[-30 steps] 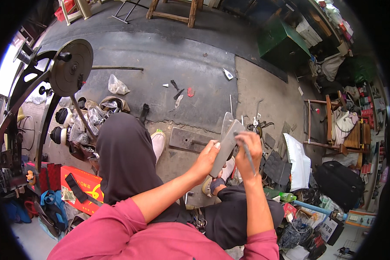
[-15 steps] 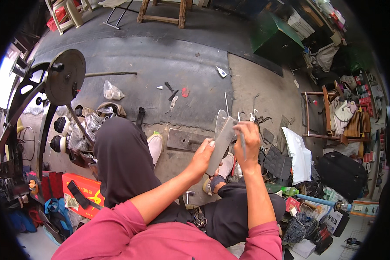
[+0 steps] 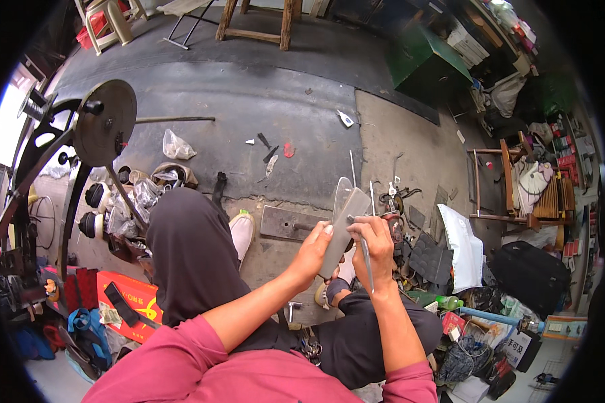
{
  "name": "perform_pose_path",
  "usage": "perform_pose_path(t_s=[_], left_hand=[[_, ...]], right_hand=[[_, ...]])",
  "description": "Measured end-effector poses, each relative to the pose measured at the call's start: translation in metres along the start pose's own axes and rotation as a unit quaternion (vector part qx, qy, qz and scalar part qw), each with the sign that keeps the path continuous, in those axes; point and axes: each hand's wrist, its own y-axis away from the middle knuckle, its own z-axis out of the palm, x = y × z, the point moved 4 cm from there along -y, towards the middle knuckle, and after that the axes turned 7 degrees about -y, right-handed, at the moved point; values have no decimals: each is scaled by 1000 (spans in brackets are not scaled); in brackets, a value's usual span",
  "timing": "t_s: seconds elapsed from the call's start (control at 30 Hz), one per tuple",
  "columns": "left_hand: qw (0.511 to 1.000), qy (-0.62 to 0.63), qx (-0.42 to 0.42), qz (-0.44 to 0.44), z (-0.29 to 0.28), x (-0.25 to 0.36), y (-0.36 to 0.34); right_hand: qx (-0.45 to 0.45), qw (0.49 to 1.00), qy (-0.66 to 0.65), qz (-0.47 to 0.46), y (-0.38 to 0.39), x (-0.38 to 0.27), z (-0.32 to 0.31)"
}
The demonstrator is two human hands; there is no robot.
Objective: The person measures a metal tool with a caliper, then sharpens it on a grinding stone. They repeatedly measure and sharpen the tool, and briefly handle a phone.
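Note:
My left hand (image 3: 310,254) is closed around a flat grey slab (image 3: 343,234), thumb on its face, and holds it tilted above my lap. Behind the slab shows a thinner, paler piece with a rounded end (image 3: 341,195); whether the two are joined I cannot tell. In my closed right hand (image 3: 378,243) is a slim metal tool (image 3: 366,260), its shaft running down toward my wrist. The right fingertips are at the slab's face, near a small dark spot. Below lies a metal plate with a rod (image 3: 280,221), close to my shoe (image 3: 243,232).
A black hand-cranked machine with a round wheel (image 3: 105,123) stands at left. To the right are a white bag (image 3: 461,245), a black bag (image 3: 530,274) and loose tools (image 3: 398,195). A red box (image 3: 129,295) with a dark phone-like slab lies near my left leg.
My right hand has moved down and left, from the slab's upper end to its middle. The slim tool has shifted with it. My left hand keeps its hold.

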Motion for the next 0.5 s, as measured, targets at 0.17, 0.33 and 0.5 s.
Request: perform_pose_path(t_s=[0.17, 0.33, 0.5], left_hand=[[1000, -3, 6, -5, 3, -5, 0], [1000, -2, -1, 6, -1, -3, -1], [1000, 6, 6, 4, 3, -7, -1]], right_hand=[[33, 994, 44, 92, -2, 13, -3], [10, 1000, 5, -4, -3, 4, 2], [27, 992, 40, 116, -3, 13, 1]])
